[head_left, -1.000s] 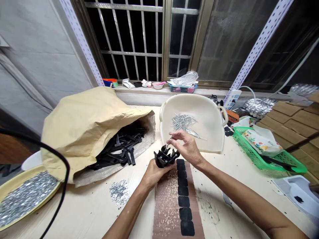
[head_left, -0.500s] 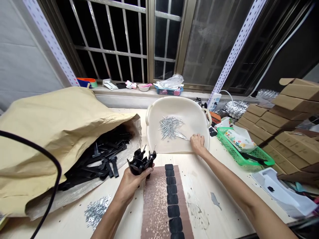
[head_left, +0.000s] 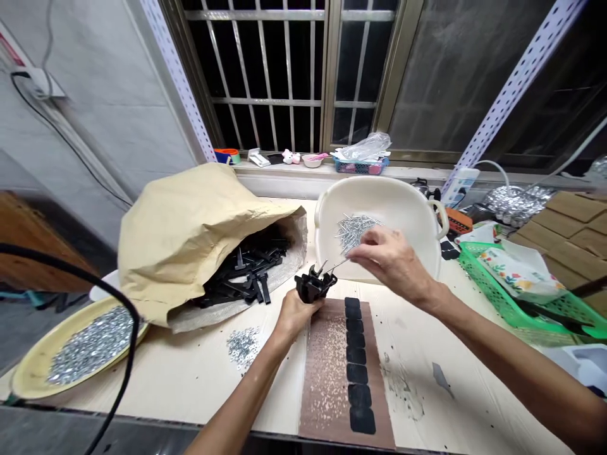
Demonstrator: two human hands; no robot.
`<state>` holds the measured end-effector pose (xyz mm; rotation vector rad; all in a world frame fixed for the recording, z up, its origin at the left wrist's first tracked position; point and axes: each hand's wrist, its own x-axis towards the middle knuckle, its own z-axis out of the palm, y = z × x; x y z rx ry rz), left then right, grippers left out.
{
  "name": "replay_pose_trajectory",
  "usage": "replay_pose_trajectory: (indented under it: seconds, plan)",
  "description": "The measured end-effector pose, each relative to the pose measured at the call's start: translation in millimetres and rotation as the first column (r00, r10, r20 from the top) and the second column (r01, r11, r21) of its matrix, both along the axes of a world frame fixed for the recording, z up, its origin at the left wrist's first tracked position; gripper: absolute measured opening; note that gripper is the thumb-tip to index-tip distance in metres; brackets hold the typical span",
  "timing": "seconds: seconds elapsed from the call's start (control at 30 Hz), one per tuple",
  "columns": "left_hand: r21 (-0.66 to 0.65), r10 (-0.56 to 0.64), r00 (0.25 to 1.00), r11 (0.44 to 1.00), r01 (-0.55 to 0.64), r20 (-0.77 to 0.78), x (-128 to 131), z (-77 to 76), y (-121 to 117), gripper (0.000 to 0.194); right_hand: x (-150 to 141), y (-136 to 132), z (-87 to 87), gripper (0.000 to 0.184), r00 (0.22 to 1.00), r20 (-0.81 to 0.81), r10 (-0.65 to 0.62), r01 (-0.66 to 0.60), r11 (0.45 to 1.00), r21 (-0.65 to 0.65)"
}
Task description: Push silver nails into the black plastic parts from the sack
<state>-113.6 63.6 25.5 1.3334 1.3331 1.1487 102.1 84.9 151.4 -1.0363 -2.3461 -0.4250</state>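
Observation:
My left hand (head_left: pixel 294 314) is closed around a bunch of black plastic parts (head_left: pixel 312 287), some with metal screws poking up. Between the thumb and fingers of my right hand (head_left: pixel 393 262) is a long thin screw (head_left: pixel 338 264). It slants down to the left, its lower end at the black parts; whether it sits in a hole I cannot tell. Behind that hand a cream basin (head_left: pixel 427 234) holds a heap of silvery screws (head_left: pixel 351 230). Below my hands lies a brown board (head_left: pixel 327 385) bearing a row of black rounded-square pads (head_left: pixel 356 356).
At the left, a paper sack (head_left: pixel 175 221) spills black plastic pieces (head_left: pixel 241 278). Small metal nuts (head_left: pixel 243 346) lie on the table; more small metal pieces fill a yellow tray (head_left: pixel 23 376). A black cable (head_left: pixel 128 373) crosses the near left. At right stand a green basket (head_left: pixel 493 294) and cardboard boxes (head_left: pixel 564 230).
My right hand has come out of the basin to the black parts, now with a screw in its fingers. The camera view has swung left, bringing the yellow tray into sight.

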Motion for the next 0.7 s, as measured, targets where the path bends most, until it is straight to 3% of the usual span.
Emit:
replay_pose_trajectory:
  seconds: [0.13, 0.27, 0.4, 0.5, 0.53, 0.6, 0.67, 0.7]
  plan:
    - [-0.014, -0.017, 0.998, 1.000, 0.016, -0.052, 3.1, 0.7, -1.1, 0.021, -28.7, -10.6, -0.9, 0.015, 0.991, 0.130, 0.022, -0.032, 0.997, 0.074]
    - [-0.033, -0.013, 1.000, 0.999, 0.012, -0.028, 6.9, 5.9, -1.9, 0.020, -34.4, -11.4, -2.3, 0.019, 0.970, 0.216, 0.111, -0.127, 0.990, 0.064]
    - [-0.060, -0.036, 0.992, 0.997, 0.044, 0.123, 6.7, 11.9, -5.4, 0.026, -8.9, 15.3, 3.2, 0.026, 0.986, 0.058, 0.155, -0.154, 0.988, -0.018]
    - [-0.097, -0.036, 0.961, 0.993, 0.064, 0.273, -1.3, 15.8, -7.4, 0.035, 36.5, 55.5, -8.6, 0.029, 0.984, -0.130, -0.119, 0.103, 0.987, -0.125]
    - [-0.120, -0.019, 0.953, 0.991, 0.058, 0.301, -4.8, 16.7, -7.1, 0.037, 53.5, 68.2, -18.1, 0.027, 0.956, -0.115, -0.272, 0.248, 0.950, -0.188]
    - [-0.158, 0.021, 0.943, 0.987, 0.034, 0.333, -11.6, 17.3, -5.1, 0.041, 83.5, 86.8, -43.8, 0.025, 0.845, 0.051, -0.532, 0.519, 0.794, -0.318]
    - [-0.184, 0.052, 0.937, 0.983, 0.013, 0.344, -16.6, 15.8, -1.9, 0.042, 102.5, 95.5, -73.0, 0.024, 0.770, 0.163, -0.616, 0.628, 0.689, -0.362]
    - [-0.193, 0.062, 0.937, 0.981, 0.005, 0.343, -18.1, 14.2, -0.4, 0.042, 107.2, 97.0, -86.6, 0.024, 0.754, 0.191, -0.629, 0.649, 0.668, -0.364]
